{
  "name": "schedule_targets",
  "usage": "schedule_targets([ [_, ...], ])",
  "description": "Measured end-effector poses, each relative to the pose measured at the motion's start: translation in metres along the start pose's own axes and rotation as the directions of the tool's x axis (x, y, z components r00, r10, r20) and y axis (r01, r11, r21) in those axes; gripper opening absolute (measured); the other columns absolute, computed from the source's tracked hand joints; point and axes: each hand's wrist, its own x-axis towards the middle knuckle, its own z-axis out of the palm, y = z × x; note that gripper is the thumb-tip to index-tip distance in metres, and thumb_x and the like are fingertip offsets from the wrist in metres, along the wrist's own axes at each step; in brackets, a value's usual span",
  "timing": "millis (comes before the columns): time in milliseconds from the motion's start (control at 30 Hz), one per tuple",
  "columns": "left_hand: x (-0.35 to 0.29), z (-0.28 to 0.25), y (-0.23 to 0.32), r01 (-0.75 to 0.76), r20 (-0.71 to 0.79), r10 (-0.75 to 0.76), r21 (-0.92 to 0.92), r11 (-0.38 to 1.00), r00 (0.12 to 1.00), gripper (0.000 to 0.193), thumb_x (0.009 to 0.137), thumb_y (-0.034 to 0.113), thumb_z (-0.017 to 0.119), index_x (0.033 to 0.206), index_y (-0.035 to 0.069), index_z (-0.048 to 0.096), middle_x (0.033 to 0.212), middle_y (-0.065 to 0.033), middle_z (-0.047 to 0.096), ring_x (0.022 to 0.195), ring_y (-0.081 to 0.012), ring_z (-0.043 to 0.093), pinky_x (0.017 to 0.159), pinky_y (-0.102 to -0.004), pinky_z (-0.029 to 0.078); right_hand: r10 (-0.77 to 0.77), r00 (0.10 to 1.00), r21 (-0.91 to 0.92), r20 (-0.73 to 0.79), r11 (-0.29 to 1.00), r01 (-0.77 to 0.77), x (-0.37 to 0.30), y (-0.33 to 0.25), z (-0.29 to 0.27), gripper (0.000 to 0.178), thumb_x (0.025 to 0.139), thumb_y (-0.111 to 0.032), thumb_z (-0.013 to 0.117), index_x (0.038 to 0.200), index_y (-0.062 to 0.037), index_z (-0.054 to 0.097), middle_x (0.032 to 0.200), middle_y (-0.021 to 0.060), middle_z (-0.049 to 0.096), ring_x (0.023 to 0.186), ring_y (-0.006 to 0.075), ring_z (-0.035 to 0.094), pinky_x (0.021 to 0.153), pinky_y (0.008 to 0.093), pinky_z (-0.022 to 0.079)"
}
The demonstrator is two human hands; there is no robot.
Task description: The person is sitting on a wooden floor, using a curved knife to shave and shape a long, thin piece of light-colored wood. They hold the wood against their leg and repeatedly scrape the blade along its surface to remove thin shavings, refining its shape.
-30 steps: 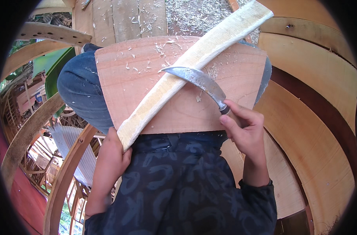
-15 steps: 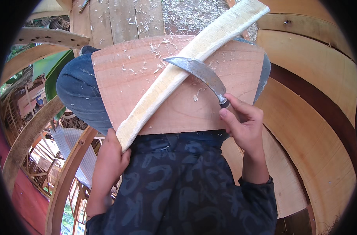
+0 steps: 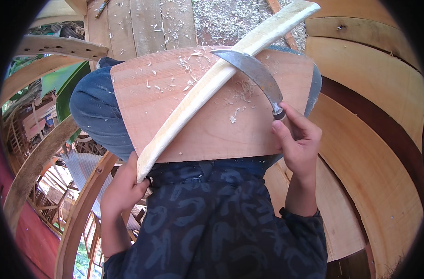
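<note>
My left hand is closed round the near end of a long pale piece of wood. The piece slants across a flat wooden board on my lap, its far end reaching past the board's far edge. My right hand grips the dark handle of a curved knife, most of that handle hidden by the fingers. The sickle-like blade lies over the upper part of the pale wood, its tip pointing left. Thin wood shavings are scattered on the board.
Beyond the board, plank flooring and a dark patch are strewn with shavings. Curved wooden planks rise on my right. To my left stand bent wooden ribs with open gaps, a green sheet and a corrugated sheet.
The knife and my right hand have shifted right, the blade also further up the wood. The pale wood has turned on its long axis, showing a narrower side. Fresh shavings lie beside it.
</note>
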Motion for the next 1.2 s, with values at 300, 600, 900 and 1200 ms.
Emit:
schedule_targets([
  [300,0.007,-0.017,-0.003,0.147,0.206,-0.126,-0.089,0.985,0.970,0.069,0.071,0.002,0.053,0.137,0.000,0.035,0.101,-0.0279,0.060,0.094,-0.0401,0.061,0.085,-0.0406,0.047,-0.028,0.998,0.019,-0.047,0.999,0.029,0.017,-0.007,-0.011,0.032,0.084,-0.007,0.070,0.112,0.0052,0.064,0.087,0.0139,0.069,0.078,0.0156,0.065,0.071,0.0261,0.050],
  [600,0.006,-0.007,-0.016,0.028,0.109,-0.016,-0.103,0.994,0.994,0.072,0.070,-0.005,0.048,0.140,0.003,0.035,0.078,-0.0106,0.051,0.072,-0.0226,0.050,0.069,-0.0339,0.044,-0.149,0.967,-0.159,0.204,0.970,0.183,0.005,-0.015,0.001,0.031,0.083,-0.006,0.070,0.111,0.0058,0.065,0.095,0.0156,0.071,0.086,0.0144,0.066,0.076,0.0259,0.050],
  [900,0.005,-0.008,-0.020,0.020,0.104,-0.013,-0.075,0.997,0.994,0.075,0.070,-0.005,0.048,0.143,0.004,0.033,0.078,-0.0092,0.050,0.073,-0.0218,0.050,0.069,-0.0333,0.044,-0.142,0.978,-0.114,0.155,0.980,0.160,0.006,-0.006,0.002,0.031,0.084,-0.006,0.070,0.112,0.0062,0.065,0.093,0.0127,0.071,0.083,0.0105,0.063,0.076,0.0235,0.049],
  [1200,0.006,-0.013,-0.009,0.047,0.132,-0.033,-0.102,0.994,0.991,0.068,0.070,0.000,0.051,0.136,-0.001,0.038,0.097,-0.0230,0.056,0.095,-0.0358,0.055,0.086,-0.0376,0.043,-0.254,0.956,-0.172,0.149,0.945,0.278,0.014,-0.008,0.002,0.031,0.082,-0.007,0.071,0.110,0.0062,0.065,0.092,0.0143,0.071,0.083,0.0126,0.064,0.076,0.0245,0.049],
])
